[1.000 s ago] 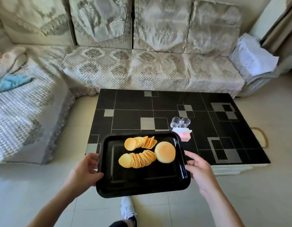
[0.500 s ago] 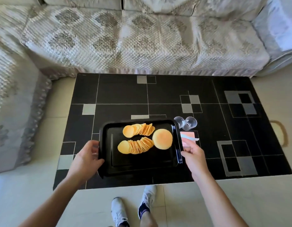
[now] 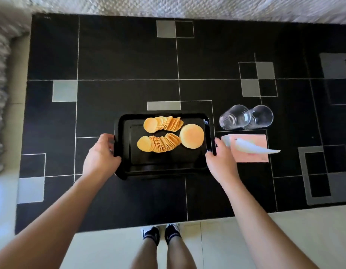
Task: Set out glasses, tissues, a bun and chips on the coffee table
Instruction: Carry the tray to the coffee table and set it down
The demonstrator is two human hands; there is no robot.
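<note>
The left hand point(image 3: 101, 154) grips the left rim and the right hand point(image 3: 219, 162) the right rim of a black tray point(image 3: 164, 166) over the coffee table point(image 3: 119, 61); on the tray lie the chips point(image 3: 160, 134) and, to their right, the bun point(image 3: 191, 136); right of the tray sit two glasses point(image 3: 246, 117) and, nearer, the pink tissues point(image 3: 251, 150).

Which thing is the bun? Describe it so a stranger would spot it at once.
Find the black coffee table and, near its front edge, the black tray gripped by the left hand and right hand. The bun lies at the tray's right end, beside two fanned rows of chips. It is the single thick, pale golden dome; the chips are thin overlapping discs.
</note>
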